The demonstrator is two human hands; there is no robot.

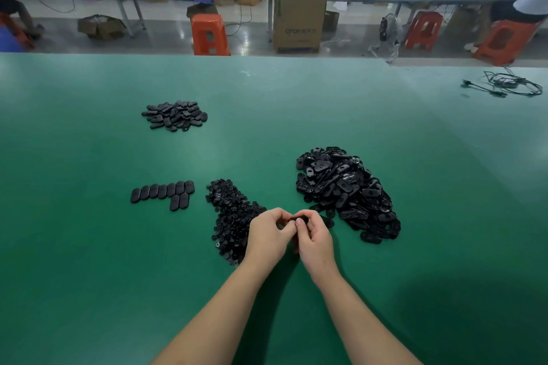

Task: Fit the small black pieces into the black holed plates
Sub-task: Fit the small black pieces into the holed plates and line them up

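Both hands, left hand [268,232] and right hand [314,238], pinch one black plate [300,219] between them

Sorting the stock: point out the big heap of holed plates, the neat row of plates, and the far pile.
Big heap of holed plates [347,190], head view, heap's middle.
Neat row of plates [162,190], head view, a middle plate.
Far pile [175,115], head view, pile's centre.

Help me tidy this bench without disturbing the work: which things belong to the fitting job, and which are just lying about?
Job:
plate pile
small-piece pile
laid-out row
far heap
black part gripped by left hand and right hand

Lying about:
cables at the table's far right
stools, boxes behind it
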